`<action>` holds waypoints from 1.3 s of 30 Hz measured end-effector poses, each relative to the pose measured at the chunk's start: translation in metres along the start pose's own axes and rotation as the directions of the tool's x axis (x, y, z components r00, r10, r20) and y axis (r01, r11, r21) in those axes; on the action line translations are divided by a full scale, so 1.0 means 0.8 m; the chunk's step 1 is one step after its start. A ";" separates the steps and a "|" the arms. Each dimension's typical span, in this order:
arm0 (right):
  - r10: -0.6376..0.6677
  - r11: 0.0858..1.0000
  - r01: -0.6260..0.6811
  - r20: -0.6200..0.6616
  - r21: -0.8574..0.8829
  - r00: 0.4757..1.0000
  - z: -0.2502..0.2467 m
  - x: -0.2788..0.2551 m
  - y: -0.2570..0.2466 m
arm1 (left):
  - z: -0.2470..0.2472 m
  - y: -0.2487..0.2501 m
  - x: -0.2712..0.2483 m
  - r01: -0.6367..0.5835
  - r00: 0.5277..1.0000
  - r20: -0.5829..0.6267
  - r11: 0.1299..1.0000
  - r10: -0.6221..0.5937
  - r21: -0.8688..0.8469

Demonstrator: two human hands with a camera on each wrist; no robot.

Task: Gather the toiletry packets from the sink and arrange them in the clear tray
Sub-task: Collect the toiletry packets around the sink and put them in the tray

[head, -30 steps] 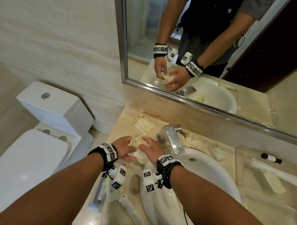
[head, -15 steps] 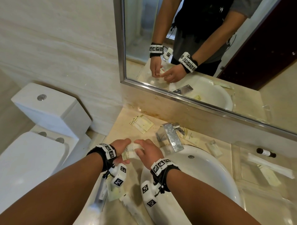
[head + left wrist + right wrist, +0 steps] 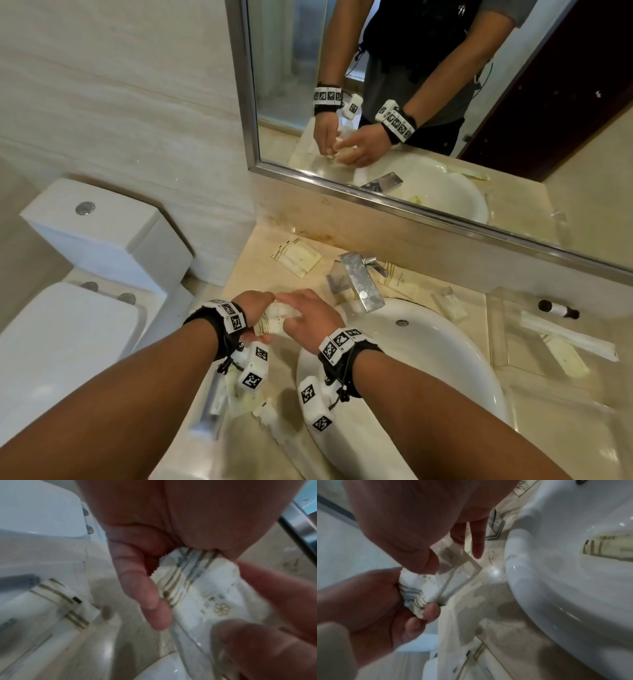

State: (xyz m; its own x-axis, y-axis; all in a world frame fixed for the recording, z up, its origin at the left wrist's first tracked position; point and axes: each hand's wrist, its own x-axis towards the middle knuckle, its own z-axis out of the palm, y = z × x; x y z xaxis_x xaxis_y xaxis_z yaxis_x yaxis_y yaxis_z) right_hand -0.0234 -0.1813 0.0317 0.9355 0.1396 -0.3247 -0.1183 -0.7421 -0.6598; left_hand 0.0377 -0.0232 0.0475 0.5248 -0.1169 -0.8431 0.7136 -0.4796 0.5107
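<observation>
Both hands hold one bundle of white toiletry packets [image 3: 279, 317] with gold stripes above the counter, just left of the sink [image 3: 479, 349]. My left hand [image 3: 260, 317] grips the striped end [image 3: 188, 574]. My right hand [image 3: 301, 320] pinches the clear end [image 3: 453, 574] between thumb and fingers. Another striped packet [image 3: 607, 549] lies inside the basin. More packets lie on the counter behind [image 3: 297, 257], beside the faucet [image 3: 399, 282] and under my left wrist [image 3: 270, 419]. The clear tray [image 3: 496, 329] stands right of the sink.
The tray holds a small dark-capped bottle [image 3: 558, 309], a long white packet [image 3: 568, 337] and a yellowish packet [image 3: 565, 356]. A chrome faucet [image 3: 359, 281] stands behind the basin. A small sachet [image 3: 449, 304] lies near the tray. A toilet [image 3: 85, 274] is at the left, and a mirror [image 3: 428, 102] hangs above.
The packets, loosely fanned between my hands a second ago, are now pressed together into a tighter bundle. Both hands stay left of the sink.
</observation>
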 end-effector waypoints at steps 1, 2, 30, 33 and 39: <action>-0.002 0.999 0.003 0.021 -0.046 1.000 0.003 -0.001 -0.001 | -0.002 -0.004 -0.003 -0.031 0.999 -0.036 0.999 0.033 0.032; -0.001 0.996 0.003 0.023 -0.090 1.000 0.008 0.000 -0.001 | -0.004 -0.009 -0.006 -0.051 0.995 -0.082 0.998 0.055 0.048; 0.179 0.921 -0.080 0.230 -0.382 0.957 0.147 0.007 -0.014 | -0.085 -0.164 -0.066 0.026 0.921 -0.371 0.967 -0.121 -0.252; 0.162 0.951 -0.100 0.195 -0.293 0.967 0.138 0.007 -0.005 | -0.076 -0.154 -0.065 -0.034 0.910 -0.411 0.983 -0.044 -0.180; 0.126 0.876 0.020 0.270 -0.481 0.955 0.147 0.011 -0.011 | -0.072 -0.145 -0.058 -0.010 0.916 -0.390 0.969 -0.090 -0.247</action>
State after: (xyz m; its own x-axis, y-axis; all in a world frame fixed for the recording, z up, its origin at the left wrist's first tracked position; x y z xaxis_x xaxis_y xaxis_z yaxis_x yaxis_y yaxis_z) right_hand -0.0528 -0.0969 -0.0452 0.7881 0.2165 -0.5762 0.0755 -0.9630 -0.2586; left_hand -0.0428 0.0882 0.0367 0.5975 0.2759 -0.7529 0.8010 -0.2487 0.5445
